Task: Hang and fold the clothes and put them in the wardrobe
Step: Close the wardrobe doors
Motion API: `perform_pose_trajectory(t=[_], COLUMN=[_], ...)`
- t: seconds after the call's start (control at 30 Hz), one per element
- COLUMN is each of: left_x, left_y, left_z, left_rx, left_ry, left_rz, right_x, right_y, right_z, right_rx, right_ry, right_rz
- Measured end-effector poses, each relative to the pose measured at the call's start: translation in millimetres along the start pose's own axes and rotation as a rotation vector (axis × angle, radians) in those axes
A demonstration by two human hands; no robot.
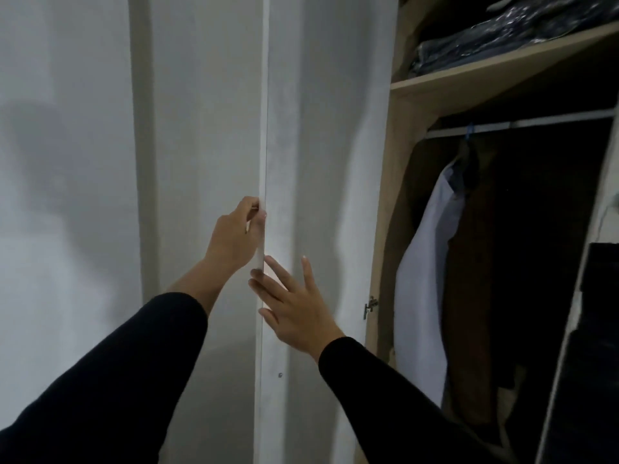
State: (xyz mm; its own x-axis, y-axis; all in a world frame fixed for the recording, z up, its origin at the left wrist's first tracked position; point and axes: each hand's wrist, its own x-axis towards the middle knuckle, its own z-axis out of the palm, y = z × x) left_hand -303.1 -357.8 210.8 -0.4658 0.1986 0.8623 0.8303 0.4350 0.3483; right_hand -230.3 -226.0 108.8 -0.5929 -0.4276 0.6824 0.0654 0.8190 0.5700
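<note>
A white wardrobe door [311,155] stands open edge-on in front of me. My left hand [234,236] grips its front edge, fingers curled round it. Just below, my right hand [294,303] lies flat with straight fingers against the door's inner face. To the right the wardrobe is open: a white shirt [425,279] and a brown garment [469,296] hang from the rail [536,123]. Folded dark clothes [502,38] lie on the wooden shelf [485,72] above.
A white closed panel or wall [67,195] fills the left side. A metal hinge [370,306] sits on the wardrobe's wooden side wall. Another door's dark edge [582,329] stands at the far right.
</note>
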Motion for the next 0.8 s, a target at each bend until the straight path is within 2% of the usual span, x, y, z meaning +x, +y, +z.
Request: perform_pose_trajectory(t=[0.37, 0.47, 0.63, 0.73, 0.8], left_x=[-42.1, -45.4, -46.3, -44.6, -43.2], left_y=[132.8, 164.3, 214.4, 239.3, 256.3], left_z=[48.2, 73.1, 116.4, 143.7, 158.8], left_rx=[-0.199, -0.279, -0.326, -0.249, -0.179], left_ry=[0.022, 0.012, 0.050, 0.003, -0.061], left_rz=[0.131, 0.139, 0.262, 0.351, 0.348], right_x=[-108.2, -135.8, -176.1, -198.1, -209.9], right_y=[69.2, 97.5, 133.5, 155.0, 171.4], right_z=[-73.8, -87.2, -106.8, -114.0, -117.3], right_rx=[-0.110, -0.165, -0.317, -0.404, -0.431], right_ry=[0.007, -0.046, -0.166, -0.228, -0.274], right_rz=[0.067, 0.073, 0.155, 0.203, 0.239])
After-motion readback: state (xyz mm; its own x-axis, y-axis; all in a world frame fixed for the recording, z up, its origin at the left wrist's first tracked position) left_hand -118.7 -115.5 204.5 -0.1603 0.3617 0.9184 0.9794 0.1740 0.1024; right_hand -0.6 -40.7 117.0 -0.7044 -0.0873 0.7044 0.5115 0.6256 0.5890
